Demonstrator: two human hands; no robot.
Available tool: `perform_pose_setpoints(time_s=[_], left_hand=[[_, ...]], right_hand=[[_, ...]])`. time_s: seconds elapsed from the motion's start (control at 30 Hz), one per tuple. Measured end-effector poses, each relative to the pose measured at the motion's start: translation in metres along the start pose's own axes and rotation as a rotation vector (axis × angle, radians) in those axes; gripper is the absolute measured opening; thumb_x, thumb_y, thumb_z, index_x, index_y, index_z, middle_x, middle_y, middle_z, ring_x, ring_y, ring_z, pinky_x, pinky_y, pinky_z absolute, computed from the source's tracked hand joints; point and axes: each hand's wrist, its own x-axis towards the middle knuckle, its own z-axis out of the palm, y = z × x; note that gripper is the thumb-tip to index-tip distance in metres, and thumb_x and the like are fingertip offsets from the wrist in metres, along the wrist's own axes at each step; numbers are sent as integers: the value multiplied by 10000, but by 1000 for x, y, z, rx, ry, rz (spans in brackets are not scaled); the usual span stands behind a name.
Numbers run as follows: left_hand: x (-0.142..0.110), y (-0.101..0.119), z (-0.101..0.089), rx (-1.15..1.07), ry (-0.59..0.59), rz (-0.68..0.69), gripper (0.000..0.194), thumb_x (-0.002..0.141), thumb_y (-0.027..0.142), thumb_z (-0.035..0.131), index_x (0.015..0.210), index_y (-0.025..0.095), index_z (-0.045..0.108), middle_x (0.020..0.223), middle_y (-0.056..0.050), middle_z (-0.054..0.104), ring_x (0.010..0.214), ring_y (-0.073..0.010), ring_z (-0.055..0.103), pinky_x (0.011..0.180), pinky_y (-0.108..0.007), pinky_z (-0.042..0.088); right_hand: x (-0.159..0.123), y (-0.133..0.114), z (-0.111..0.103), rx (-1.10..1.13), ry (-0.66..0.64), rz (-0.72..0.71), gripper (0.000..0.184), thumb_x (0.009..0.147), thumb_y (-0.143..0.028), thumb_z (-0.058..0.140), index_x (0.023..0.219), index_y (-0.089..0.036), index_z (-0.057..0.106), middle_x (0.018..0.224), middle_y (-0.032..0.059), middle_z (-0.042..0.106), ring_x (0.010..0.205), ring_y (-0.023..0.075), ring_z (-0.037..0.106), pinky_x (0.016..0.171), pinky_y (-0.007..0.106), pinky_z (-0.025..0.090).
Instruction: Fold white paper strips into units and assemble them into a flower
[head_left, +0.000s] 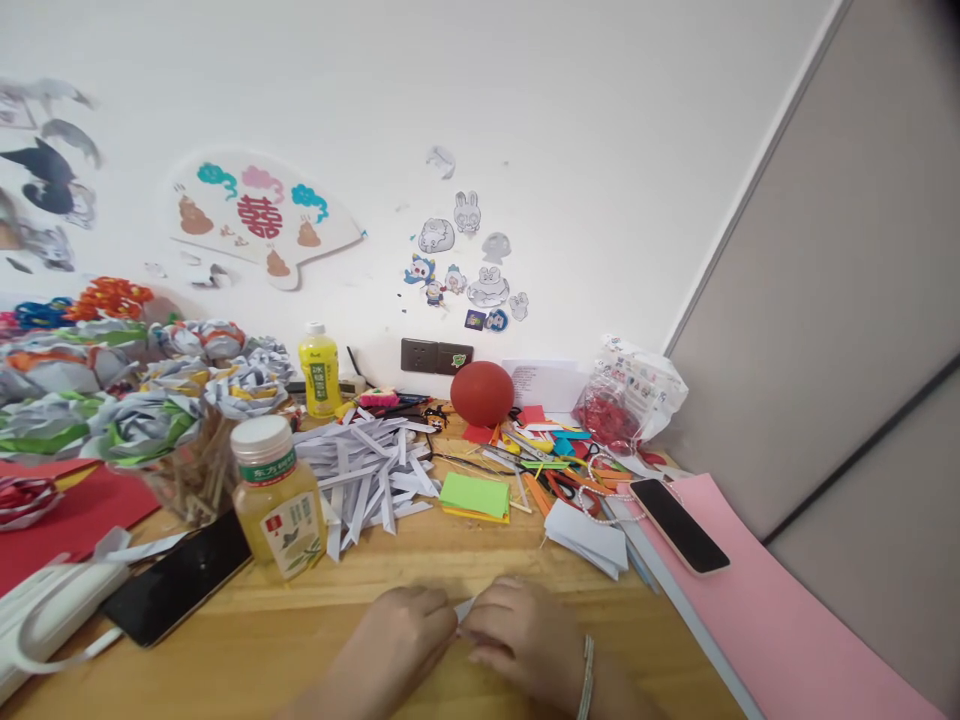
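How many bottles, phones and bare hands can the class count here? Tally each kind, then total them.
Bottles: 2 (farther bottle, nearer bottle)
Phones: 2 (left phone, right phone)
Hands: 2 (left hand, right hand)
Total: 6

I see the left hand (405,628) and right hand (519,630) holding some white paper (464,607). Paper strips (369,478) lie beside a bottle (279,512).
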Motion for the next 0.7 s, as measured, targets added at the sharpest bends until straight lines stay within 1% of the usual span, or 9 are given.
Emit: perform_pose_setpoints(time_s=[0.07,0.13,0.23,0.3,0.4,0.43,0.53,0.6,0.7], left_hand=[[-1,-4,-1,18,76,19,330,905,206,376,627,191,553,615,-1,588,541,-128,533,509,-229,322],[-1,-8,-3,27,136,9,321,904,181,362,641,189,546,620,-2,569,557,-129,524,522,-225,332],[-1,-8,-7,47,175,-11,270,886,153,379,679,184,550,652,-10,569,584,-134,520,538,-225,351],[-1,-2,-9,79,209,9,243,873,132,389,695,182,547,662,-16,569,589,-145,510,539,-240,356],[0,17,-9,98,267,124,214,878,131,401,732,181,549,660,-14,564,590,-157,493,547,-268,368],[-1,24,-8,96,279,173,192,883,133,400,795,173,566,690,-21,577,620,-160,505,584,-281,391],[-2,41,0,129,323,279,212,889,117,384,820,153,581,746,-43,604,705,-174,537,694,-324,428],[-5,46,9,167,320,269,198,878,109,413,798,148,590,755,-47,615,723,-175,548,718,-330,434],[-9,49,23,227,331,179,125,848,136,491,806,142,609,842,-64,650,842,-206,571,794,-357,430]], right_hand=[[-2,6,-10,-10,-15,-40,124,847,-298,570,932,-214,604,916,2,665,839,159,547,748,277,406],[-5,13,-15,-57,17,-27,94,862,-256,536,872,-204,614,859,7,669,803,164,545,730,295,401],[-7,17,-15,-116,45,12,191,893,-205,461,774,-187,609,735,19,649,724,158,535,667,288,394],[-7,16,-13,-137,33,28,212,892,-208,457,745,-184,608,700,27,629,696,159,526,633,279,387],[-5,10,-11,-90,16,102,134,864,-201,511,790,-188,622,729,26,626,713,159,533,632,267,389],[-4,9,-10,-54,19,138,100,850,-188,533,814,-190,626,750,23,630,731,158,539,647,264,394],[-1,7,-9,61,30,252,82,802,-140,585,839,-192,637,819,18,637,788,157,553,700,260,406],[0,7,-8,120,34,324,94,775,-123,611,829,-191,647,856,20,633,810,158,559,717,261,410],[1,6,-9,187,36,402,123,757,-111,628,844,-193,657,902,24,625,842,163,562,742,267,414]])
